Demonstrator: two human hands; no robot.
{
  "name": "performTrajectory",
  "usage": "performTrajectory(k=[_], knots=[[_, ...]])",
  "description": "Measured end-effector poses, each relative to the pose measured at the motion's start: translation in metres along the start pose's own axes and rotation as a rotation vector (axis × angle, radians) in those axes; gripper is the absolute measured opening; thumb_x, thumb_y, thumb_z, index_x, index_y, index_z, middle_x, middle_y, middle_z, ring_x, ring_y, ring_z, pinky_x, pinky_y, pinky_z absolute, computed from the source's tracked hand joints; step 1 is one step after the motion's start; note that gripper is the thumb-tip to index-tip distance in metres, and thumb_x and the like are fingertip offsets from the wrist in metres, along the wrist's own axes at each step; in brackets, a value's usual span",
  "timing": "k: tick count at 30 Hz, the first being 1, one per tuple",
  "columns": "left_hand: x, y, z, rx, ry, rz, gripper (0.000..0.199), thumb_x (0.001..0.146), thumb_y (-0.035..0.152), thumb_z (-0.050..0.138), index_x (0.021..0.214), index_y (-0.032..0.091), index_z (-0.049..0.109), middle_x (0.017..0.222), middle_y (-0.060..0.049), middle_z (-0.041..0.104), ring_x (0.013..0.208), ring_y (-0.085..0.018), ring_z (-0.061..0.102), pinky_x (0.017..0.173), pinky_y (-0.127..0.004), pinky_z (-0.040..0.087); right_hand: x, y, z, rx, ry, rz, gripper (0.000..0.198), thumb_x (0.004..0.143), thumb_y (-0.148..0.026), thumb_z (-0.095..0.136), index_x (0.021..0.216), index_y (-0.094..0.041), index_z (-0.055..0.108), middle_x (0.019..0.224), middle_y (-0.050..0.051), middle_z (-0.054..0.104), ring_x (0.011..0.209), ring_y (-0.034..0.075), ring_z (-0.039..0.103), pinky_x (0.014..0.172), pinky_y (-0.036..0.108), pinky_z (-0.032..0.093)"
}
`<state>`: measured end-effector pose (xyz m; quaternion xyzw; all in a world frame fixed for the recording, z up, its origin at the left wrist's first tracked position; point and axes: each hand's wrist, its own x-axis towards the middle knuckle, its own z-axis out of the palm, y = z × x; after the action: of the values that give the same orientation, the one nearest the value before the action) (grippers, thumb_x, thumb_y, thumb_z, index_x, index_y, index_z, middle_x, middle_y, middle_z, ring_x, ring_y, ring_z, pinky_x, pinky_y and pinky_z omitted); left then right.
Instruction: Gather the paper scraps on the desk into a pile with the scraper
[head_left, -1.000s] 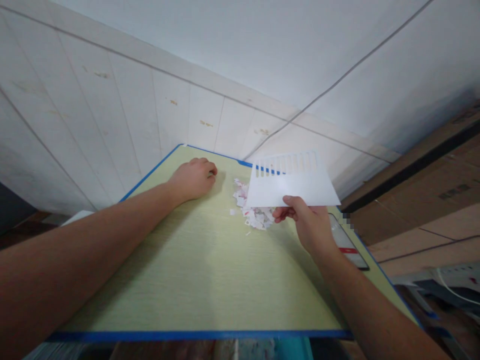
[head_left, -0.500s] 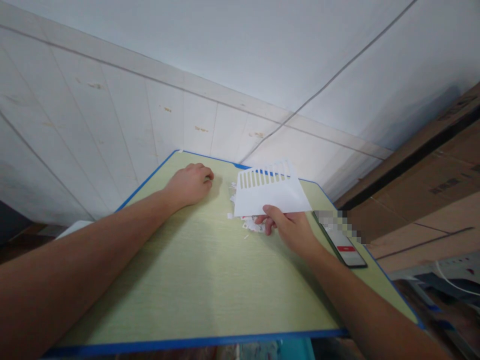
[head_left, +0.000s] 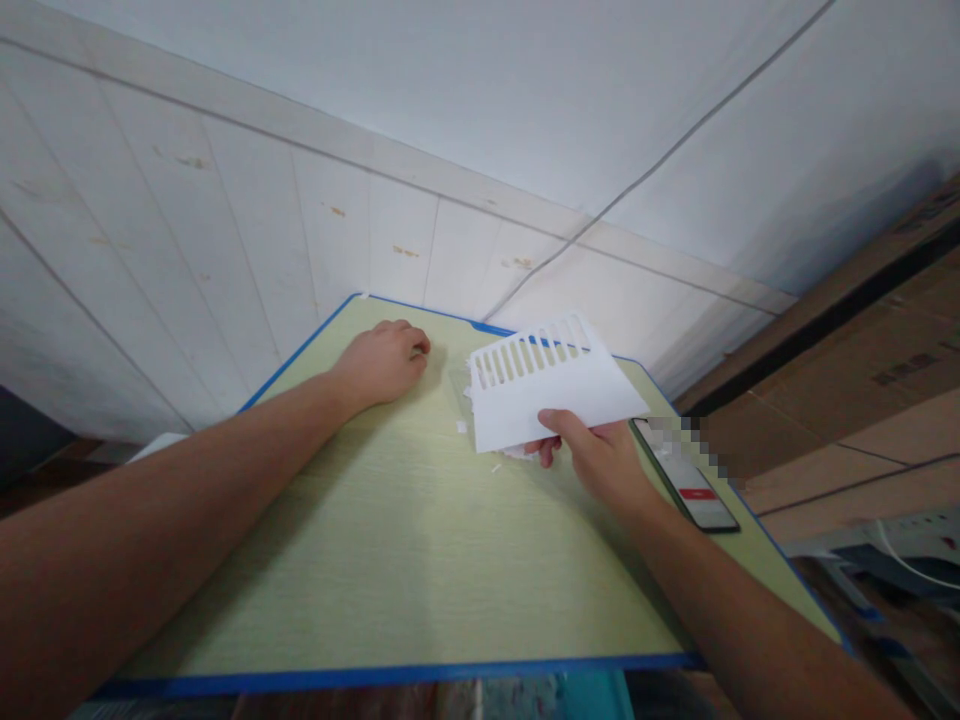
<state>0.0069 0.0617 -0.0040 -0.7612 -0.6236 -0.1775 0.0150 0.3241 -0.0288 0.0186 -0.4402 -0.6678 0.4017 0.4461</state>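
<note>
My right hand point(head_left: 600, 455) pinches a white sheet of paper point(head_left: 551, 395), thumb on top and fingers curled beneath. A row of long narrow slots is cut along the sheet's far part. The paper is raised and tilted above the table point(head_left: 375, 560). Under it lies a heap of small white paper scraps point(head_left: 517, 453), mostly hidden by the sheet. My left hand point(head_left: 384, 362) rests on the table's far left part, closed with the fingers curled in. Whatever those fingers hold, if anything, I cannot make out.
A phone point(head_left: 697, 490) lies near the table's right edge. Behind the table stands a white panelled wall point(head_left: 337, 230) with a grey cable point(head_left: 637, 185) running down it. Cardboard boxes point(head_left: 847, 390) stand at the right. Something turquoise point(head_left: 596, 695) shows below the front edge.
The slotted paper has turned and shifted slightly to the right and nearer in my right hand, covering more of the scraps. My left hand has kept its place on the table.
</note>
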Motion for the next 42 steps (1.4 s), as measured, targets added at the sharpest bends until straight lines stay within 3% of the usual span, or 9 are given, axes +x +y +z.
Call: performTrajectory(k=[5, 11, 23, 35, 42], knots=[[0.0, 0.0, -0.001, -0.014, -0.009, -0.009, 0.05, 0.106, 0.033, 0.051, 0.134, 0.021, 0.09, 0.149, -0.018, 0.086, 0.146, -0.038, 0.076, 0.128, -0.052, 0.062, -0.003, -0.013, 0.001, 0.062, -0.112, 0.016, 0.026, 0.086, -0.041, 0.084, 0.068, -0.027, 0.07, 0.06, 0.004, 0.072, 0.049, 0.02, 0.06, 0.046, 0.034, 0.058], [0.001, 0.0, -0.001, -0.031, -0.005, -0.019, 0.049, 0.105, 0.035, 0.052, 0.133, 0.023, 0.09, 0.15, -0.015, 0.086, 0.148, -0.036, 0.076, 0.129, -0.049, 0.061, -0.008, -0.018, 0.001, 0.032, -0.192, 0.028, 0.027, 0.086, -0.039, 0.081, 0.064, -0.027, 0.07, 0.06, 0.004, 0.071, 0.053, 0.021, 0.064, 0.051, 0.035, 0.061], [0.004, -0.003, 0.002, -0.057, 0.009, -0.015, 0.046, 0.103, 0.039, 0.057, 0.129, 0.026, 0.091, 0.146, -0.014, 0.086, 0.146, -0.037, 0.075, 0.13, -0.051, 0.06, -0.017, -0.018, 0.005, 0.078, -0.279, 0.075, 0.027, 0.091, -0.043, 0.085, 0.073, -0.026, 0.075, 0.063, 0.004, 0.075, 0.054, 0.021, 0.066, 0.053, 0.035, 0.06], [0.003, -0.002, 0.002, -0.042, 0.007, -0.006, 0.046, 0.102, 0.036, 0.056, 0.13, 0.024, 0.091, 0.144, -0.017, 0.086, 0.145, -0.038, 0.075, 0.129, -0.055, 0.06, -0.021, -0.02, 0.004, 0.166, -0.32, 0.01, 0.025, 0.097, -0.036, 0.083, 0.077, -0.023, 0.077, 0.065, 0.003, 0.076, 0.055, 0.02, 0.069, 0.054, 0.032, 0.06], [0.004, -0.003, 0.001, -0.045, 0.001, -0.01, 0.045, 0.104, 0.039, 0.056, 0.129, 0.026, 0.091, 0.146, -0.016, 0.086, 0.145, -0.038, 0.074, 0.129, -0.052, 0.059, -0.024, -0.009, 0.006, 0.087, -0.389, 0.008, 0.026, 0.102, -0.04, 0.085, 0.084, -0.023, 0.076, 0.069, 0.004, 0.077, 0.057, 0.02, 0.07, 0.054, 0.031, 0.06]])
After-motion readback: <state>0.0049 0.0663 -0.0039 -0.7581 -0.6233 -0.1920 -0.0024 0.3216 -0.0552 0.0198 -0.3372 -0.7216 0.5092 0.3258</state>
